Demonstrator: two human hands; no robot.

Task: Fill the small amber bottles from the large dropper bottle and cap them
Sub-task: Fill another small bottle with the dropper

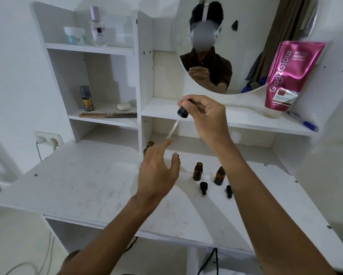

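Right hand (206,116): fingers pinched black-capped glass dropper (182,112), I noted.
Left hand (158,173): fingers spread, holding nothing.
Two small amber glass bottles (198,171): stood uncapped on white tabletop (87,185).

On the scuffed white table (83,187), right of the surface's middle, stand a small amber bottle (197,172) and a second small bottle (219,176), uncapped — a black dropper cap (203,187) and another cap (229,191) lie just in front; a larger amber bottle (150,144) stands toward the back edge

The small bottles (198,171) are amber, and their loose caps (203,187) are black. The table (87,187) is white. The pouch (289,76) is glossy magenta with white lettering.
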